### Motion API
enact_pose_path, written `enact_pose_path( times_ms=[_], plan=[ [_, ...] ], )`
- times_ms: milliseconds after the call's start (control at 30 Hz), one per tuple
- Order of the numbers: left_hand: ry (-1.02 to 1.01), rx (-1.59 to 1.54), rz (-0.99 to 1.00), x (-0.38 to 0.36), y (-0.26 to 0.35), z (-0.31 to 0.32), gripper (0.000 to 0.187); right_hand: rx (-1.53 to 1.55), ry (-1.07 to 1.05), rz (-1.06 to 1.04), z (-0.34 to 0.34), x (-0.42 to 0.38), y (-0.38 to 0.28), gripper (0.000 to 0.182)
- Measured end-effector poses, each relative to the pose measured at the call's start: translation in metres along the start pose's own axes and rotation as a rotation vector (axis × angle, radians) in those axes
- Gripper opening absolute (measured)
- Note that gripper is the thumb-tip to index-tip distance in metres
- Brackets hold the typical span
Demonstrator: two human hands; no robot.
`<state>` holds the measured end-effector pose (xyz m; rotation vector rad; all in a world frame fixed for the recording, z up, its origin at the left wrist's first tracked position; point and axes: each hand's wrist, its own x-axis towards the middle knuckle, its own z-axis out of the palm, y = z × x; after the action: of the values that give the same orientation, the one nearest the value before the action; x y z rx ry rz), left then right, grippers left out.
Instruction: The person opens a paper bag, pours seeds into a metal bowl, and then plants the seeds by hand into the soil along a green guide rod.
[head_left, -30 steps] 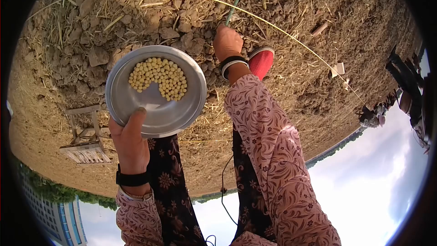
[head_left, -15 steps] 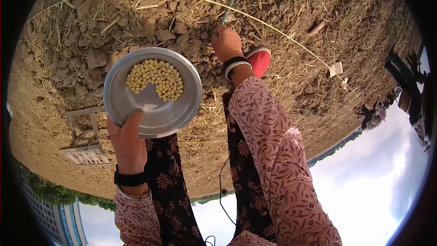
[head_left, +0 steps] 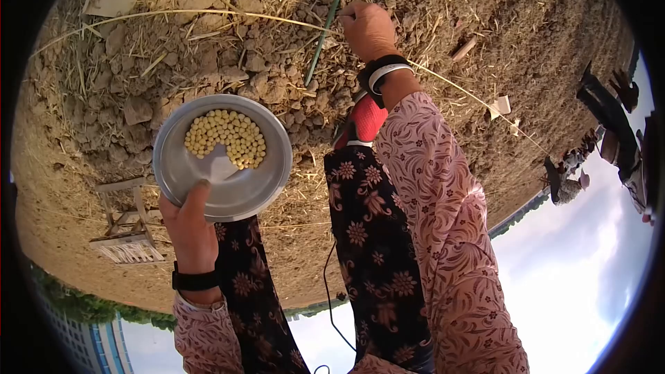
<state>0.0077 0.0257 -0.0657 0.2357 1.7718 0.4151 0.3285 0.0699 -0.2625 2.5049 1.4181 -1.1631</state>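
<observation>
Here, the left hand (head_left: 190,228) holds a round silver bowl (head_left: 242,190) by its near edge. The thumb is over the rim and on the inside. The other fingers are under the bowl, so they are hidden, but the hand has a good grip. The bowl is up over the ground (head_left: 485,138), and it tips a little. Lots of small round yellow beans (head_left: 225,128) sit in the far part of it, in a bent bunch like a fat horseshoe. The near part shows shiny bare metal.

The right hand (head_left: 369,30) is up ahead, well apart from the bowl. Its fingers are curled in. I can't tell if they hold anything. The fingertips are just beside a thin green stick (head_left: 322,48), and I can't tell if they touch it. The stick leans over lumpy dirt. A long yellow string (head_left: 208,11) crosses the stick and goes behind the right hand.

A red shoe (head_left: 367,121) is near the right wrist. The left wrist has a black band (head_left: 195,280), and the right one has a black band and a white ring (head_left: 389,75). The sleeves (head_left: 450,201) are pink with swirls, and the dark pants (head_left: 377,249) have flowers on them.

A wooden chair (head_left: 125,241) is on the straw behind the bowl, to the left. Far off to the right are dark shapes (head_left: 606,107) that look like other people, too small to see well.
</observation>
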Motion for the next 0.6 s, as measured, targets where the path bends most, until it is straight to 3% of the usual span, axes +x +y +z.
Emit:
enact_pose_path(
  times_ms=[133,367,467,533,600],
  plan=[
    [-0.019,-0.046,0.017,-0.001,0.003,0.008,0.039,-0.223,-0.136,0.05,0.012,0.02,-0.009,0.018],
    [0.014,-0.016,-0.005,-0.003,0.004,0.017,0.031,-0.21,-0.247,0.019,0.017,0.027,0.003,0.019],
    [-0.031,-0.018,-0.004,-0.002,0.002,0.019,0.03,-0.159,-0.232,-0.029,0.019,0.025,0.013,0.017],
    [-0.065,0.006,0.005,0.001,-0.003,0.017,0.031,-0.005,0.038,-0.124,0.01,0.015,0.018,0.016],
    [-0.1,0.023,0.017,0.002,-0.008,0.02,0.033,0.129,0.081,-0.104,-0.026,-0.011,0.004,0.015]
  ],
)
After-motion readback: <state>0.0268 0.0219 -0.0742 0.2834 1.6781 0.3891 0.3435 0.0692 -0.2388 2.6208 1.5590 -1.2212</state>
